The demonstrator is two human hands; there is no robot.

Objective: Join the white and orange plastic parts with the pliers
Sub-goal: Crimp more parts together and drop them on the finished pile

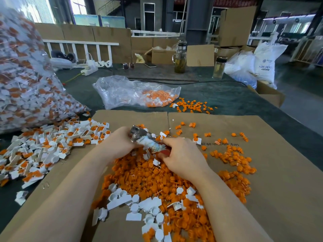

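A factory hall: stacked cardboard boxes, resin sacks, bulk bags of plastic parts.

Orange parts and white parts lie on brown cardboard; the pliers are grey metal with red handles.

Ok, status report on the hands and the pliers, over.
Both hands on pliers: left hand at the head, right hand on the handles. Over the orange parts pile. Nothing in the way.

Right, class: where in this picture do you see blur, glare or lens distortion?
Head view: the pliers and the left hand are motion-blurred; the windows are blown out; the big bag of joined parts smears and bends at the wide-angle edge.
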